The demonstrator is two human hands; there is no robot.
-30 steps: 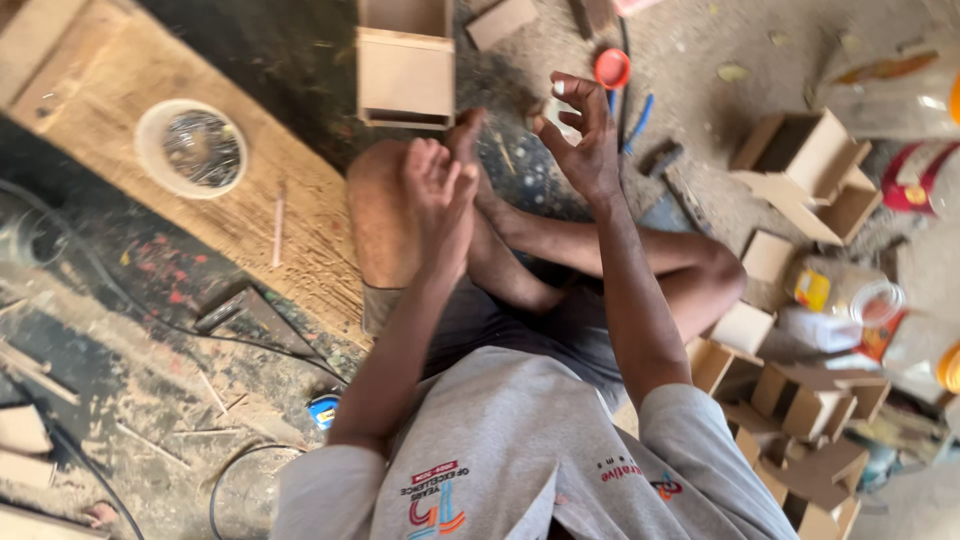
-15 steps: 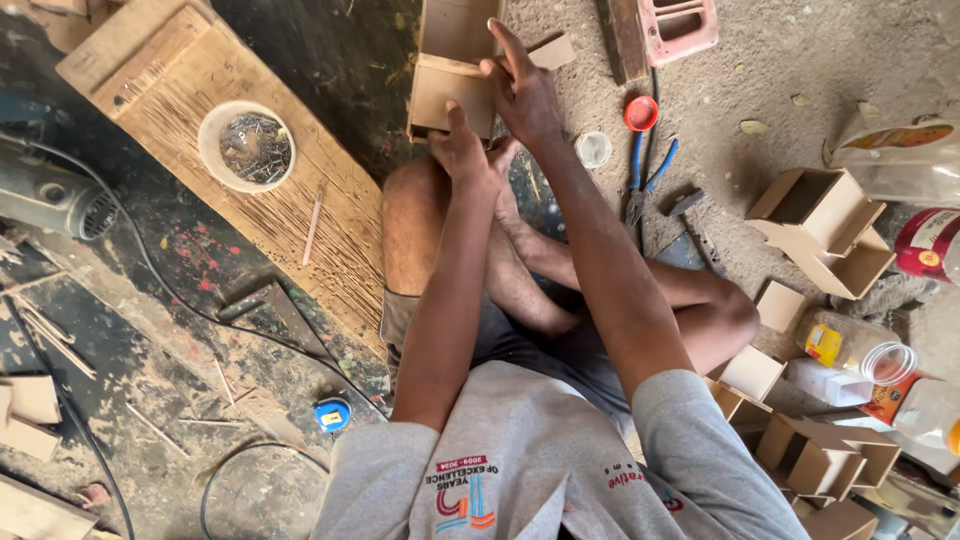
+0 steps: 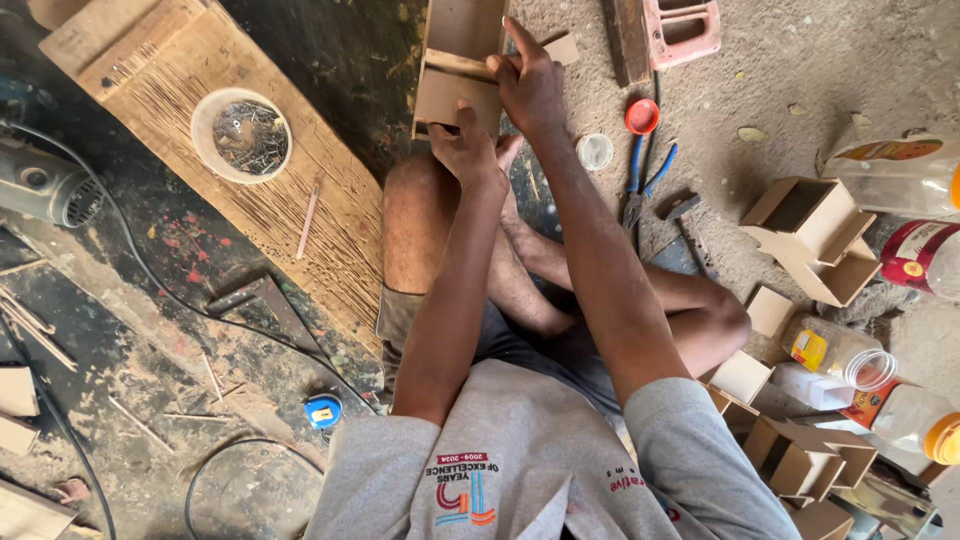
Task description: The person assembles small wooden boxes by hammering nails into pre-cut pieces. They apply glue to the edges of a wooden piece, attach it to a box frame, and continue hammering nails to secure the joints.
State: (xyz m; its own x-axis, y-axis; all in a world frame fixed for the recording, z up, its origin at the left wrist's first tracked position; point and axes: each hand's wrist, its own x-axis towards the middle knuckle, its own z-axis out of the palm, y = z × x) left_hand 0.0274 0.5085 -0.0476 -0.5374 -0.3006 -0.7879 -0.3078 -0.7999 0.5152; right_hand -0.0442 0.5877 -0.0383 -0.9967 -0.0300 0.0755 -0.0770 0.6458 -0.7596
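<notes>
I sit cross-legged on the ground, looking down over my arms. A small open wooden box lies on the floor ahead of my knee. My right hand grips its inner divider and right side from above. Just below, my left hand holds the box's near wall, fingers curled onto the edge. A small loose wooden piece lies right of the box, beside my right hand.
A long wooden plank at left carries a bowl of nails. A grinder and cables lie far left. Pliers, a red cap, a white cap, a hammer, several small wooden boxes and plastic bottles are at right.
Both hands came down from in front of my chest and reached forward onto the wooden box; the right hand no longer holds a small item up.
</notes>
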